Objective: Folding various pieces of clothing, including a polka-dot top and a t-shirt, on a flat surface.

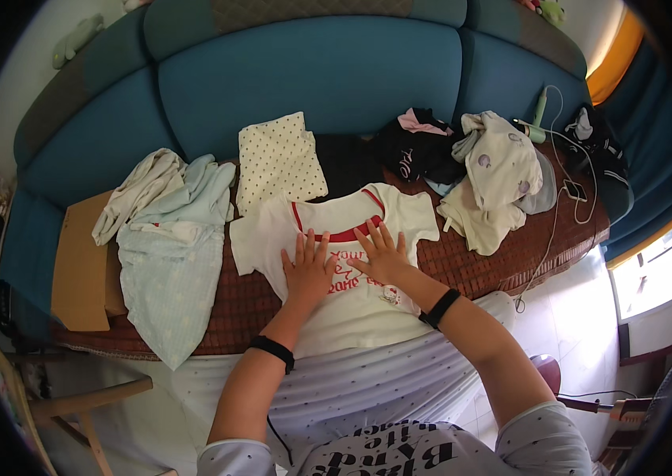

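A white short-sleeved T-shirt (342,321) with red neck trim and red lettering lies spread out, front up, on the brown woven seat mat (466,262) of a sofa. My left hand (309,273) rests flat on the shirt's left chest part, fingers apart, just below the collar. On the other side of the lettering my right hand (380,256) lies palm down, its fingertips on the red collar trim. Neither hand grips the cloth. Touching or close behind the shirt's left shoulder is a folded cream cloth with dark dots (279,157).
Left are a cardboard box (80,262) and piled light garments (175,256). Black clothing (413,149) and a pale clothes pile (499,166) lie back right, near a green corded appliance (538,119) and a white cable (550,238). A wooden stool (92,398) stands lower left.
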The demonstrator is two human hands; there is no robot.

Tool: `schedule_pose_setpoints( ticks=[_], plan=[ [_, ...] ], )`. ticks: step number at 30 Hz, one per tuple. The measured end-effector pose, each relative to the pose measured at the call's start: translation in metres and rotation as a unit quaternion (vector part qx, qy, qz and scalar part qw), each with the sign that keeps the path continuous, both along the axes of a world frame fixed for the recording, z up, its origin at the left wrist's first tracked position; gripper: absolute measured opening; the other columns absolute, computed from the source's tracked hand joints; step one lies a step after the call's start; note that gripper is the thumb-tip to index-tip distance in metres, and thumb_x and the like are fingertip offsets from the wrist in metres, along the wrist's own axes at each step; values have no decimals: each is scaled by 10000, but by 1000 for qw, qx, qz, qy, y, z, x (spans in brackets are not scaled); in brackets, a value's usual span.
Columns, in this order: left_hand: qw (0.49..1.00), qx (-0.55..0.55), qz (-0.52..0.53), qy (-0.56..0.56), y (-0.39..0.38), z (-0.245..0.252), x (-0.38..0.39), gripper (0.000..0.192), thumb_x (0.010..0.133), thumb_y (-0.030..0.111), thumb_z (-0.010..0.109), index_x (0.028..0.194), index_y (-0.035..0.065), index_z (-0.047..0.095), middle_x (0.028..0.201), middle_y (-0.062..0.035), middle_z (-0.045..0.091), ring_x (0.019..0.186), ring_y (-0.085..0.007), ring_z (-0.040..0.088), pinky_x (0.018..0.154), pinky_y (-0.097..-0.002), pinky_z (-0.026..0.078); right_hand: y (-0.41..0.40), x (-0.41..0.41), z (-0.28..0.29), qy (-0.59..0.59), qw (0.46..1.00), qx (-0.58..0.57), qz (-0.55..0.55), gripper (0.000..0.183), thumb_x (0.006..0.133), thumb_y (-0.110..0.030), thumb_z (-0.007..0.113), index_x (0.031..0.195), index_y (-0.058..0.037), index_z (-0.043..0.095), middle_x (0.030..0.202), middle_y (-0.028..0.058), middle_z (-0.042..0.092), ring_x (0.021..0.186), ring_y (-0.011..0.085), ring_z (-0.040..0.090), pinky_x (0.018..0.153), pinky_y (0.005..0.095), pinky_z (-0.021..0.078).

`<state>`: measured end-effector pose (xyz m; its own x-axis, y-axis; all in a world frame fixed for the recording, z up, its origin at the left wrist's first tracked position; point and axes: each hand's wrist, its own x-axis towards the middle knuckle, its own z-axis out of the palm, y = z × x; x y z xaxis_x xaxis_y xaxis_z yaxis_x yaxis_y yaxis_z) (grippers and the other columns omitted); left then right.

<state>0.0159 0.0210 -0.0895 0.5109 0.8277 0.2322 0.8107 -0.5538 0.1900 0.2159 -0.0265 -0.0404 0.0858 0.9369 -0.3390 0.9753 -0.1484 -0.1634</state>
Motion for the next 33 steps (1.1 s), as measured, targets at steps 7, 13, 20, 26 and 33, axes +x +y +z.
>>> schedule_pose_setpoints(
  ticks=[7,13,20,26,33],
  plan=[
    [994,-56,69,-55,-14,17,-1,530,978,408,518,1458,193,454,1544,-149,371,1411,-373,341,1098,-594,296,-18,9,-4,8,1000,12,10,915,893,-761,401,1597,-256,106,1664,135,28,1534,337,11,1174,646,51],
    [964,97,179,-170,74,4,-106,413,857,182,702,1238,66,596,1114,-167,628,1046,-362,574,900,-475,456,3,-37,28,54,991,122,33,851,870,-494,636,1569,-214,240,1633,149,172,1513,354,135,1169,646,105],
    [984,-20,147,-94,78,13,-122,505,841,123,706,1305,51,520,1156,-233,577,1015,-393,599,908,-487,458,36,-118,-7,104,957,201,180,734,943,-418,582,1554,-151,275,1633,154,189,1502,333,204,1205,496,199],
    [927,-80,290,-225,80,29,-128,502,885,33,558,1365,114,435,1197,-248,533,1049,-441,582,878,-502,478,36,-137,-16,46,973,132,186,745,983,-573,409,1581,-178,210,1658,113,124,1530,286,111,1230,451,118],
    [927,-29,192,-321,108,35,-151,722,757,-41,626,1427,59,378,1175,-223,527,1063,-383,583,904,-431,462,48,-150,-13,92,973,96,187,773,961,-569,469,1583,-190,211,1657,104,143,1517,313,164,1216,469,168]
  ],
)
